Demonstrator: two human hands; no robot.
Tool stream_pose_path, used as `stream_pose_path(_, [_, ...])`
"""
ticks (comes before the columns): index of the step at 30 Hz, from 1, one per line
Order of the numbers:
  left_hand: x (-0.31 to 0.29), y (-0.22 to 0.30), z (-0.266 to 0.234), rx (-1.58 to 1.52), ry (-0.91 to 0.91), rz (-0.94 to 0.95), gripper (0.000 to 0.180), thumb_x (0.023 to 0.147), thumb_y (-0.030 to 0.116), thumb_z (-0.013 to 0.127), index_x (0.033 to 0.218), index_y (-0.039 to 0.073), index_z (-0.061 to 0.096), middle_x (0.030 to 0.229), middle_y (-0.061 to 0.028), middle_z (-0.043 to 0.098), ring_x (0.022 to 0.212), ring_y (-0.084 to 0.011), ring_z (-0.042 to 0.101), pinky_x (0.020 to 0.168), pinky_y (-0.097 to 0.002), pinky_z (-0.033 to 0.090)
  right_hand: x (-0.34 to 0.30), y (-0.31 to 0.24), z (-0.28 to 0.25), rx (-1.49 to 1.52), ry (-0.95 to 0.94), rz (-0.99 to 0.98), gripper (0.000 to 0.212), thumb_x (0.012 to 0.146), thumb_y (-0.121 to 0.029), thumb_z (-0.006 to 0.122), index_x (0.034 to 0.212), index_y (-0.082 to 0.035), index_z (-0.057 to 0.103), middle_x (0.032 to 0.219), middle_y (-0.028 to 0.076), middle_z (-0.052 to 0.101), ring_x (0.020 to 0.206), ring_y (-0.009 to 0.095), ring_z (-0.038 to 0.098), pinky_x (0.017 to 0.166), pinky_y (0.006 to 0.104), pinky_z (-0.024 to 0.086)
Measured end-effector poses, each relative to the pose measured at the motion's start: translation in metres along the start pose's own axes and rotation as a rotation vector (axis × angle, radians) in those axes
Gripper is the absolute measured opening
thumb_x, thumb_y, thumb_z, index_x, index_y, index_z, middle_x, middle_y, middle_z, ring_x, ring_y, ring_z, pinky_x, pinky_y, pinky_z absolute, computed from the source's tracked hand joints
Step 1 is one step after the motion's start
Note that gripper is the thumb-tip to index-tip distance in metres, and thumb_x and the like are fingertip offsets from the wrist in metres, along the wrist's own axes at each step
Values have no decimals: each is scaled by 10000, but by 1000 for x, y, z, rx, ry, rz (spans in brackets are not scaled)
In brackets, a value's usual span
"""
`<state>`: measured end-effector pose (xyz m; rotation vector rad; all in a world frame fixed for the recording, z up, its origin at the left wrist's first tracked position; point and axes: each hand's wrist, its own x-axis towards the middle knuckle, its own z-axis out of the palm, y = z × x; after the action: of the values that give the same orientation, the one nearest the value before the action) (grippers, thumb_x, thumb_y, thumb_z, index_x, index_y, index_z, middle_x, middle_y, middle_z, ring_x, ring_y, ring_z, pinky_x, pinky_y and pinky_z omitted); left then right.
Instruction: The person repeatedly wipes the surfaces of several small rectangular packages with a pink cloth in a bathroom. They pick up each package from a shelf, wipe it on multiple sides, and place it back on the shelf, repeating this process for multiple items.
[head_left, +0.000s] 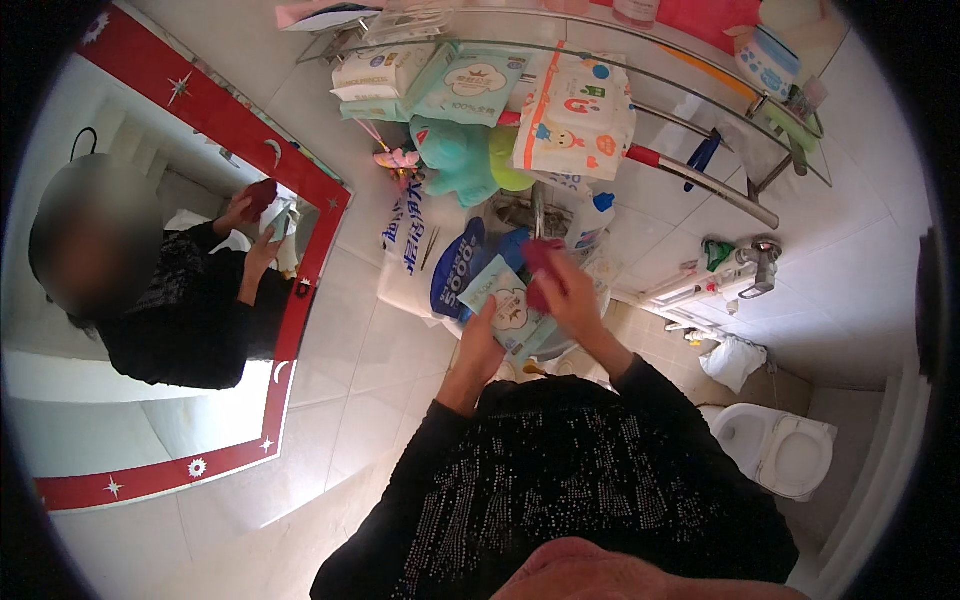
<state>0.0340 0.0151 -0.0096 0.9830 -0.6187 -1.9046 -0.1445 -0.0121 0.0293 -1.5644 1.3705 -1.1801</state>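
Pale green wet-wipe pack at frame centre, gripped by left hand from below. Dark red cloth-like item pinched in right hand, touching pack's upper edge. Behind: blue-and-white bag, white bottle with blue cap. Upper centre: glass shelf with more wipe packs. Red-framed mirror at left; toilet lower right.

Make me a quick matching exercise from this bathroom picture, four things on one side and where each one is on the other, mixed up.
1. wipes pack
2. red cloth
3. mirror
4. toilet

a. on the left wall
b. in the left hand
c. low on the right
d. in the right hand

Pairs: 1-b, 2-d, 3-a, 4-c
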Motion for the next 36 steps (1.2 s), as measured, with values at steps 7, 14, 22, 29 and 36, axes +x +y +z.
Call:
stream_pose_path(7, [6, -1, 17, -380, 60, 64, 442, 1066, 347, 354, 1447, 124, 381, 1412, -71, 472, 1285, -231, 487, 1086, -376, 411, -4, -3, 35, -321, -58, -610, 485, 757, -147, 677, 1234, -107, 601, 1288, 138, 563, 1210, 334, 528, 1030, 522, 384])
stream_pose_path(14, [2, 2, 17, -291, 130, 196, 459, 1059, 315, 390, 1447, 71, 364, 1399, -106, 488, 1278, -261, 489, 1095, -424, 390, -11, 3, 29, -278, 59, -408, 450, 804, -154, 675, 1238, -74, 587, 1221, 173, 594, 1122, 364, 574, 956, 459, 466])
stream_pose_path(22, [-46, 79, 72, 77, 346, 340, 389, 1045, 245, 436, 1373, 39, 401, 1201, -164, 604, 1039, -268, 646, 874, -414, 557, -44, 25, -31, 563, -226, 429, 431, 960, -281, 612, 1304, -26, 571, 1009, 73, 688, 851, 138, 627, 767, 308, 526])
stream_pose_path(29, [-36, 82, 118, 492, -21, 390, 288, 1020, 192, 508, 1228, -6, 529, 1124, -111, 635, 973, -178, 652, 817, -307, 550, -64, -37, -84, 473, -272, 272, 427, 916, -241, 688, 1259, -1, 606, 1035, 76, 688, 918, 111, 606, 815, 290, 507])
stream_pose_path(36, [-26, 104, 176, 400, -487, 403, 586, 997, 185, 549, 1481, -38, 304, 1373, -163, 512, 1255, -234, 510, 1047, -372, 417, -50, -77, -144, 623, 163, 218, 325, 954, -248, 631, 1112, 35, 646, 875, 37, 683, 706, 52, 592, 617, 215, 480])
